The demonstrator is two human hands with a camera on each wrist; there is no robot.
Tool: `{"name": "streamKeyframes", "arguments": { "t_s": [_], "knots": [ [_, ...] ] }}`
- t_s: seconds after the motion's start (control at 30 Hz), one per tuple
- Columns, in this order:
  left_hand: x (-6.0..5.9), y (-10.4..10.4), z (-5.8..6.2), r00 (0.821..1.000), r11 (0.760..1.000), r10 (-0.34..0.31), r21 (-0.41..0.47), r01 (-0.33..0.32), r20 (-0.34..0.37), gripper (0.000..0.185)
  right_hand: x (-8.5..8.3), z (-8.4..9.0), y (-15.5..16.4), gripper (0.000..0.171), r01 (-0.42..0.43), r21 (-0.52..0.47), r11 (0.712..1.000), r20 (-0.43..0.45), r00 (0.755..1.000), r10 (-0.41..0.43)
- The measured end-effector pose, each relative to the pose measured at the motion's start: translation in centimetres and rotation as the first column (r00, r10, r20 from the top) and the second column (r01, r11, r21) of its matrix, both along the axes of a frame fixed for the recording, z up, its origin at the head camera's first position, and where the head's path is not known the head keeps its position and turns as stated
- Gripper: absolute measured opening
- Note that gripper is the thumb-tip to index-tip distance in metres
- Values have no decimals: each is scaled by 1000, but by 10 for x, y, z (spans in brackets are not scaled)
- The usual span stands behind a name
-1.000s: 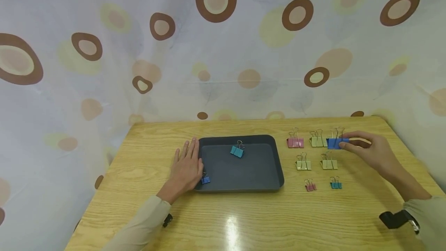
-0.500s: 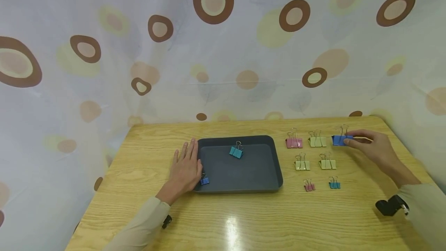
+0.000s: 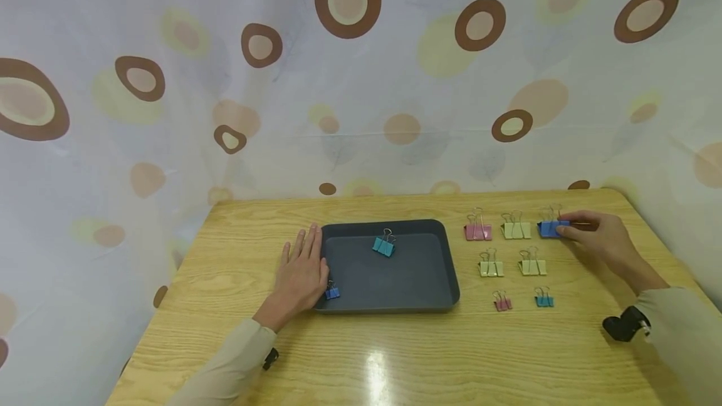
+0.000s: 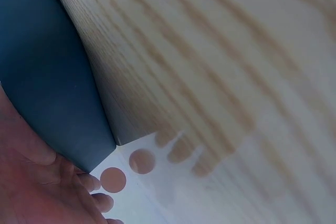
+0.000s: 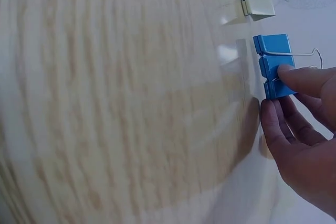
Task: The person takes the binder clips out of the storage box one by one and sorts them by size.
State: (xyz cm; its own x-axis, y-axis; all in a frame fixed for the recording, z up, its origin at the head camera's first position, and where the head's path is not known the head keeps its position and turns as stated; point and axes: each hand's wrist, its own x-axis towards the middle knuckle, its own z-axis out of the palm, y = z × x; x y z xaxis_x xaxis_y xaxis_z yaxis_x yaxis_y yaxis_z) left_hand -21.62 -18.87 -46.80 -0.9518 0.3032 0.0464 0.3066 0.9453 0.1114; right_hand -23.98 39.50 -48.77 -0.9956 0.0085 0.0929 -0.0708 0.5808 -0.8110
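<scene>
My right hand (image 3: 606, 243) pinches a large blue binder clip (image 3: 551, 229) between thumb and fingers at the right end of the back row. In the right wrist view the thumb presses the face of the blue clip (image 5: 276, 61), whose wire handles point away. My left hand (image 3: 299, 275) lies with straight fingers along the left rim of the dark grey tray (image 3: 395, 301), touching it. Inside the tray are a teal binder clip (image 3: 384, 246) near the back and a small blue binder clip (image 3: 332, 293) by the left wall.
Left of the held clip stand a pink clip (image 3: 478, 232) and a pale yellow clip (image 3: 516, 230). Two pale yellow clips (image 3: 491, 268) form the middle row. Nearest are a small pink clip (image 3: 502, 303) and a small teal clip (image 3: 544, 300). A patterned curtain (image 3: 403, 161) hangs behind the table.
My right hand has shifted the large blue clip to the right, away from the pale yellow clip beside it, lifting it slightly and then lowering it. The left hand stays at the tray.
</scene>
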Motion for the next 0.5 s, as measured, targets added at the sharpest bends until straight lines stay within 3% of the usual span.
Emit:
{"name": "streamKeyframes", "arguments": {
  "t_s": [0.5],
  "knots": [
    [0,0,1,1000,1000,1,-7,-1,7,63,-5,-5,-5,45,33,134,990,0,999,-33]
  ]
}}
